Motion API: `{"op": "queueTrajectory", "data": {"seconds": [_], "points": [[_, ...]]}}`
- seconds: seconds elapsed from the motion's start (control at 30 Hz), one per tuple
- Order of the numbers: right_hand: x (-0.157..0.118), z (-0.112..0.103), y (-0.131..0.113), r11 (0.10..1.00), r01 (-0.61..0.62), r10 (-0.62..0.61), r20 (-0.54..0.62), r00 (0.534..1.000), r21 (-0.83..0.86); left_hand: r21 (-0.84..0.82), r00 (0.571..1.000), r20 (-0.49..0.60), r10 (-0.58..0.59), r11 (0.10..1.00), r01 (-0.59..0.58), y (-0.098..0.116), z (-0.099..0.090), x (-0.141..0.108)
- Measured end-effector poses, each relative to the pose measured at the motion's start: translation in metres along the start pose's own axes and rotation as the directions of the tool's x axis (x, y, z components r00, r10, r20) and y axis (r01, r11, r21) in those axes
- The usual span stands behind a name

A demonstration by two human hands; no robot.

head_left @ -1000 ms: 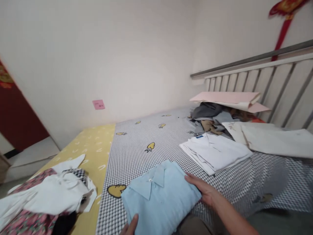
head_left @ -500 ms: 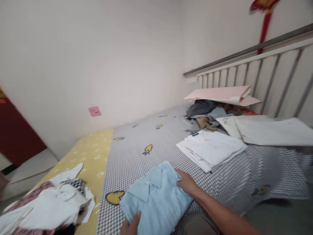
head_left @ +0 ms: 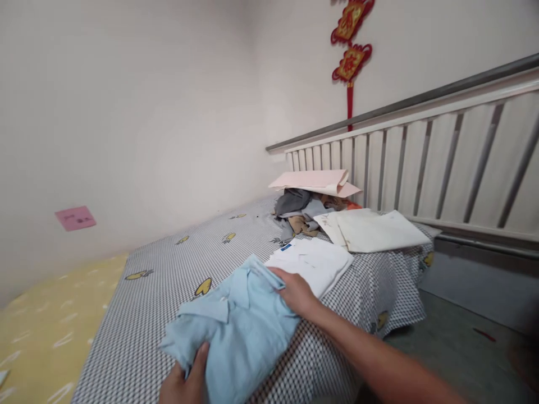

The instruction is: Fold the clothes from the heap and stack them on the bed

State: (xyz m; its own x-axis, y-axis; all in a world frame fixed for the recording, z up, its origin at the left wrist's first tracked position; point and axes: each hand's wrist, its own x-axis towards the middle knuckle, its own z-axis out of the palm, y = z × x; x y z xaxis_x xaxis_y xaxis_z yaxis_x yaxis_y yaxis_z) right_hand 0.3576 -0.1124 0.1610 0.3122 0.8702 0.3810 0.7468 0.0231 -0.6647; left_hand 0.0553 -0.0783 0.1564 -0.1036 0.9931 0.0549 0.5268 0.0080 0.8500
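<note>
A folded light blue shirt [head_left: 248, 331] with its collar upward is held between both hands over the checked bedsheet [head_left: 160, 292]. My left hand [head_left: 187, 376] grips its lower left edge, thumb on top. At the upper right edge, near the collar, my right hand [head_left: 295, 289] pinches the cloth; its fingertips are partly hidden by the fabric. Just beyond my right hand lies a folded white shirt [head_left: 318, 261] with a blue label, partly covered by the blue shirt and the hand.
Behind the white shirt are a white bag [head_left: 374, 231], a pile of dark and tan clothes [head_left: 295, 205] and a folded pink sheet [head_left: 311, 179]. A white slatted headboard [head_left: 416, 163] stands at the right. A yellow cloth [head_left: 54, 320] covers the bed's left side.
The view has turned right, and the pile of clothes at the left has left the picture. Both hands have carried the blue shirt toward the white shirt, which it now partly overlaps in view.
</note>
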Motion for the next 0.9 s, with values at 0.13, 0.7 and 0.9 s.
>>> {"op": "queueTrajectory", "data": {"seconds": [0.13, 0.7, 0.9], "points": [[0.039, -0.07, 0.039, 0.989, -0.025, 0.005, -0.134, 0.991, -0.146, -0.17, 0.99, 0.046, 0.134, 0.978, -0.125, 0.079, 0.07, -0.006], [0.107, -0.134, 0.168, 0.804, -0.43, 0.342, -0.274, 0.899, -0.411, -0.661, 0.854, 0.484, -0.19, 0.56, 0.5, 0.137, 0.262, 0.02], [0.104, -0.124, 0.199, 0.695, -0.511, 0.45, -0.249, 0.858, -0.505, -0.593, 0.776, 0.589, -0.224, 0.532, 0.604, 0.135, 0.269, 0.018]]}}
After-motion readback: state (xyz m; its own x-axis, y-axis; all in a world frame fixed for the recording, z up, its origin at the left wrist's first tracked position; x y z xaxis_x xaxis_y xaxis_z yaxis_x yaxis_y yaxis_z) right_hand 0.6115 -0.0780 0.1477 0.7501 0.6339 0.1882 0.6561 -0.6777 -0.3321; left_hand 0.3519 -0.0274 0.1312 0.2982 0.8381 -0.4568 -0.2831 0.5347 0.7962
